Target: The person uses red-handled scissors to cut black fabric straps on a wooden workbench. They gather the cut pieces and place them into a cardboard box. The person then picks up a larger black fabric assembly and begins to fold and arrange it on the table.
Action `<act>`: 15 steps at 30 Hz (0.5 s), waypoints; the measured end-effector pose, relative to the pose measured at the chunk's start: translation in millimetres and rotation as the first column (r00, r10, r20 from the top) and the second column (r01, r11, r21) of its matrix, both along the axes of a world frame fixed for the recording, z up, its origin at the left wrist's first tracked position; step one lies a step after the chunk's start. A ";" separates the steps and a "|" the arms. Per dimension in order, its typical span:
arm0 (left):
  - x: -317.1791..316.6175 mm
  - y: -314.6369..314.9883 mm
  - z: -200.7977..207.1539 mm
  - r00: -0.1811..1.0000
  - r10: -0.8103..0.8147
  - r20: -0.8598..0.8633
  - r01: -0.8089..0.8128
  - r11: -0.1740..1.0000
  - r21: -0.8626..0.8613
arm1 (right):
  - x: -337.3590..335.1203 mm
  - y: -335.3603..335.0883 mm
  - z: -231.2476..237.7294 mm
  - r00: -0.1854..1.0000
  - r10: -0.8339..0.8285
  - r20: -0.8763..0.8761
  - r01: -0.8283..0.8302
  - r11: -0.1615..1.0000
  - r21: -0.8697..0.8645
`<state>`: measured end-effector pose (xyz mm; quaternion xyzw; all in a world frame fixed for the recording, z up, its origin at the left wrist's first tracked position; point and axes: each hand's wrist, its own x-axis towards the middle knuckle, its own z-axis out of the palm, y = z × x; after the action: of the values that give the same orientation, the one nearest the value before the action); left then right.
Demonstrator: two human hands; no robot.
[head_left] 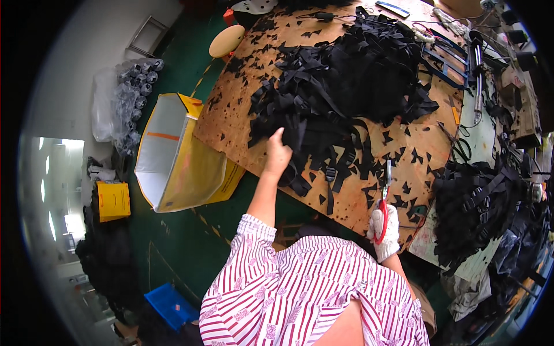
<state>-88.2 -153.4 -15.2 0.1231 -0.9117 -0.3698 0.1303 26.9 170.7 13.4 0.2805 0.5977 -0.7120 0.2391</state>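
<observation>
Near the middle of the frame, the left hand is touching black cloth strips — they are lying in a big, messy heap across the brown surface. Its fingers are blending into the black, so I cannot tell if they are pinching. Lower down and to the right, the white-gloved right hand is clamping its fingers on red-handled scissors — the silver blades are pointing up. Small black scraps are lying around.

Left grip at black straps, gloved right grip around red-handled scissors, wooden table
</observation>
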 end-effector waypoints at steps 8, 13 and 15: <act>-32.3 26.7 -32.5 0.953 -0.296 0.062 0.303 0.925 -0.228 | -4.5 1.0 5.8 0.999 -0.002 0.042 0.004 0.999 -0.049; -33.2 39.0 -31.1 0.939 -0.259 0.226 0.322 0.894 -0.312 | -7.9 2.5 6.8 0.999 0.031 0.012 -0.031 0.998 -0.049; -30.0 39.4 -26.1 0.944 -0.241 0.223 0.298 0.916 -0.270 | -8.9 1.6 8.8 0.998 0.059 -0.003 -0.059 0.998 -0.033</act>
<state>-118.3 -114.0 -41.3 0.0085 -0.9735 -0.2285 0.0096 18.0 172.3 22.2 0.2580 0.5940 -0.7147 0.2643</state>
